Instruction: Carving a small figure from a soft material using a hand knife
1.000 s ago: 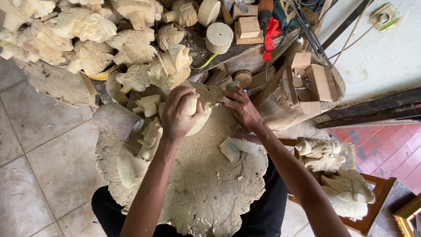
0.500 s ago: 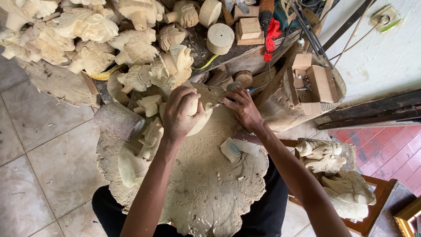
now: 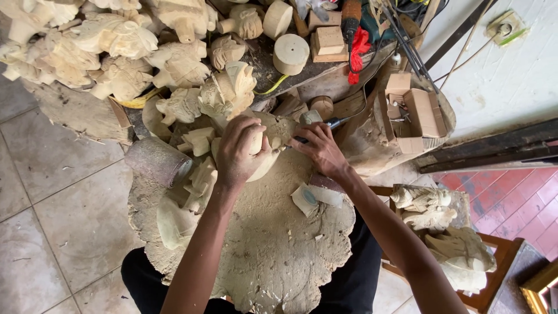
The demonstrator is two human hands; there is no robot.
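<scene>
My left hand grips a pale rounded wood carving and steadies it on a dusty, ragged-edged work slab over my lap. My right hand holds a slim rotary carving tool with a dark grip and metal tip, its point at the carving's right side. Both hands sit close together at the slab's far edge.
Several unfinished pale carvings pile up at the top left. A sanding drum lies left of the slab. Round wood blocks, cardboard boxes and cables lie beyond. More carvings rest on a wooden stand at right.
Both hands stay on the carving; my right hand has shifted slightly along its right side with the tool. The view has barely moved.
</scene>
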